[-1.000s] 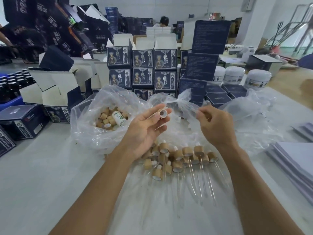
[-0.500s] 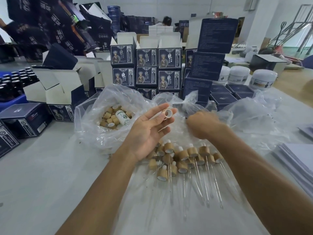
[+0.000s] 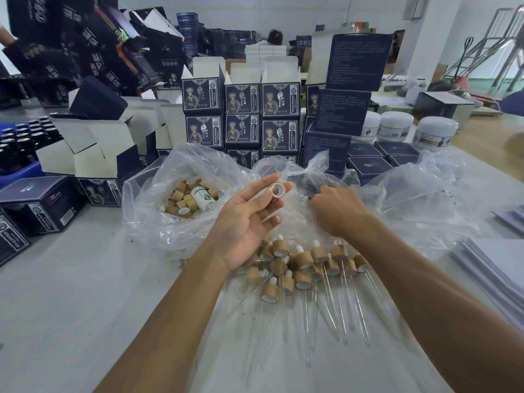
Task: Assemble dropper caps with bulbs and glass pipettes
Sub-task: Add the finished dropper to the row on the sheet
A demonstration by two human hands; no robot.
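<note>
While a cap is held up: the step in hand is judged to be the fetching of a bulb for it
Left hand: the left hand (image 3: 246, 222) is raised palm-up over the middle of the worktop (image 3: 71, 307), its other fingers spread loosely
Cap: a single bamboo cap (image 3: 278, 190) is pinched at the fingertips, its open white bore turned toward the camera
Right hand: the right hand (image 3: 337, 208) is reached, knuckles up and fingers curled, into the middle clear bag (image 3: 300, 171); what is gripped, if anything, cannot be told
Next move: a bulb is presumably to be drawn out of that bag and pressed through the cap's bore, so the cap must be kept steady with its opening free
Left bag: a clear plastic bag (image 3: 147, 222) toward the worktop's left is seen to hold loose bamboo caps (image 3: 181, 199) and one small white bottle (image 3: 202, 198)
Middle bag contents: too blurred to be named
Finished pile: assembled droppers (image 3: 306, 265), with glass pipettes pointing toward the near edge, are laid on clear plastic sheet just beneath the hands
</note>
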